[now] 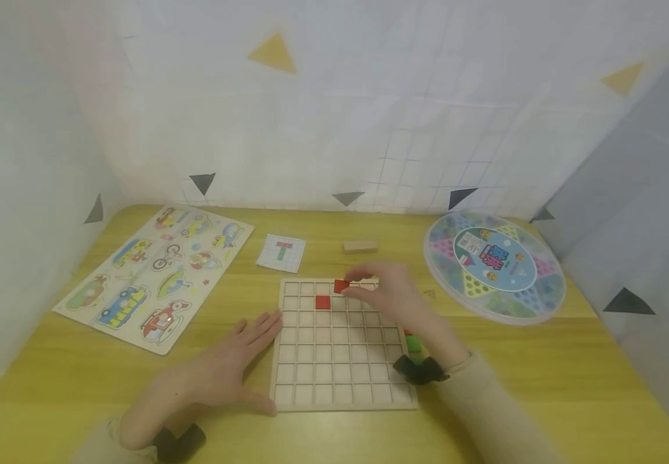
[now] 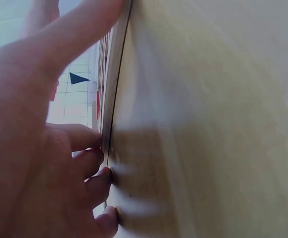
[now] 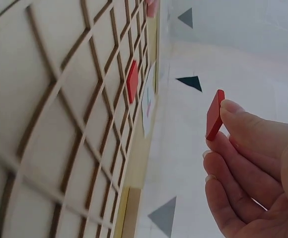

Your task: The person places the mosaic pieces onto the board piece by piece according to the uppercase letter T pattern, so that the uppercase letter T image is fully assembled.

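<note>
Over the far rows of the wooden board (image 1: 332, 374), in the head view, the right hand (image 1: 392, 293) pinches a red tile (image 1: 341, 286) between thumb and fingers; a second red tile (image 1: 323, 302) lies on the grid nearby. The left hand (image 1: 218, 370) touches the board's left side, thumb spread well away from the fingers. At the left wrist, fingertips meet the board's edge. At the right wrist, thumb and forefinger grip the red tile, raised off the board.

Pale walls (image 1: 340, 122) with dark and yellow triangles (image 1: 276, 54) flank a yellow wood-grained table (image 1: 578, 374).
</note>
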`<control>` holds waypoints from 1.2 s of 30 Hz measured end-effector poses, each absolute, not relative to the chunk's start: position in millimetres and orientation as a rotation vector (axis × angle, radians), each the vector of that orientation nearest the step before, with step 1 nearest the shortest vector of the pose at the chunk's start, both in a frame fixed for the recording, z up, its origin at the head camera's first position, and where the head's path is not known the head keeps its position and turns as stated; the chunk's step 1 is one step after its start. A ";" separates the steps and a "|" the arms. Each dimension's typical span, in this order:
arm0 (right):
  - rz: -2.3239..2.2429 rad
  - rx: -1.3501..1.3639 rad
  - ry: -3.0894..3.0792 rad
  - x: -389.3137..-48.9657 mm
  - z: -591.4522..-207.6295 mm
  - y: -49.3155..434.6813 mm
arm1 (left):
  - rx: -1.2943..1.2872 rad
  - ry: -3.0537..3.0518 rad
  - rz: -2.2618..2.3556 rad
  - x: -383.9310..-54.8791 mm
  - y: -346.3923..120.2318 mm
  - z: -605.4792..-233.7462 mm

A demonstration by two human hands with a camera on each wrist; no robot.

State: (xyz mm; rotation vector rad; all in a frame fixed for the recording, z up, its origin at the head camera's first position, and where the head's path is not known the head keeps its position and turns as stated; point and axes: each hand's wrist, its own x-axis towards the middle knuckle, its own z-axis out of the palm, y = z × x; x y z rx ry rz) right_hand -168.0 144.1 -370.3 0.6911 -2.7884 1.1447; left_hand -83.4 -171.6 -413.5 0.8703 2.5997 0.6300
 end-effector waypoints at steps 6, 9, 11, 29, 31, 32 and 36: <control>1.187 0.739 -2.811 -167.1 -376.0 128.8 | 0.870 2.600 0.648 -84.5 -172.1 -414.0; 1.202 0.743 -2.833 -166.4 -380.3 125.0 | 0.866 2.603 0.648 -84.8 -172.3 -414.4; 1.215 0.737 -2.827 -165.5 -382.3 124.3 | 0.860 2.606 0.632 -84.9 -172.3 -414.8; 1.265 0.656 -2.851 -177.5 -406.5 140.4 | 0.872 2.608 0.625 -84.0 -171.8 -414.2; 1.273 0.651 -2.859 -178.4 -408.2 141.6 | 0.867 2.605 0.629 -84.1 -171.8 -413.8; 1.279 0.650 -2.864 -178.7 -408.9 142.2 | 0.868 2.605 0.631 -84.1 -171.7 -413.6; 1.280 0.670 -2.882 -179.1 -411.7 143.5 | 0.868 2.600 0.640 -83.9 -171.4 -412.9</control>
